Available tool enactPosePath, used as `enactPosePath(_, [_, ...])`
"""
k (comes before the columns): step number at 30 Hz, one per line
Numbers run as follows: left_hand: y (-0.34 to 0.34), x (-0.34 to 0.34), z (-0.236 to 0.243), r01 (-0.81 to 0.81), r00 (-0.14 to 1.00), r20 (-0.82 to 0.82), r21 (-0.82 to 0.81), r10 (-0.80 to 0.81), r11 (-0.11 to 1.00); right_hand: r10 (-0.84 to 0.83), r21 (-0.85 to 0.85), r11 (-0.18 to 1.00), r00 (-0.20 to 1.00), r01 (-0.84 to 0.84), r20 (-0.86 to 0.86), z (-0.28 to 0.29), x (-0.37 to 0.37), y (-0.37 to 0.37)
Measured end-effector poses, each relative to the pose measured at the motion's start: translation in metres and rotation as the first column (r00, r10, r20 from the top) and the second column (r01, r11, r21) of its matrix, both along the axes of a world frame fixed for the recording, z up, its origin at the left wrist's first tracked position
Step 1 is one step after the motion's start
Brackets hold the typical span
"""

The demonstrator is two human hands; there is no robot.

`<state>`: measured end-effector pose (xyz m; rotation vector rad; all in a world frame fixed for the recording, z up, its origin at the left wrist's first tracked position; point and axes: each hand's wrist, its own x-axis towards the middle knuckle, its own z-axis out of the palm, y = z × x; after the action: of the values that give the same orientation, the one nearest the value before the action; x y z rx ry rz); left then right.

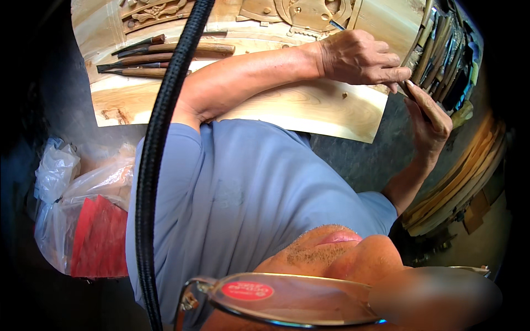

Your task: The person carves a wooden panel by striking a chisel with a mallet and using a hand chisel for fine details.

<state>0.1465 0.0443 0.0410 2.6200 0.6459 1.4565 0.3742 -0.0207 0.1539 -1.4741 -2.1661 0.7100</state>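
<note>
My left hand (360, 58) reaches across to the right over a pale wooden board (298, 107), its fingers curled closed. A slim rod, like a chisel handle (404, 91), shows between it and my right hand (432, 113). The fingers of my right hand close on that handle's near end, just past the board's right corner. Beyond my left hand, a narrow bluish blade (336, 25) lies against the carved wood panel (312, 15). My left hand hides the stretch between blade and handle. Several wood-handled chisels (207, 48) lie on the board's left part.
A crowded bundle of tools (441, 55) stands at the far right. Below it leans a stack of thin wooden boards (458, 176). Clear plastic bags (58, 171) with a red sheet (99, 237) sit at the left. A black braided cable (160, 121) crosses the view.
</note>
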Motion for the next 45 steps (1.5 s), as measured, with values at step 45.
enactPosePath(45, [-0.002, 0.000, 0.002, -0.013, 0.998, 0.062, -0.124, 0.021, 0.992, 0.005, -0.102, 0.995, 0.993, 0.007, 0.119, 0.039, -0.020, 0.010])
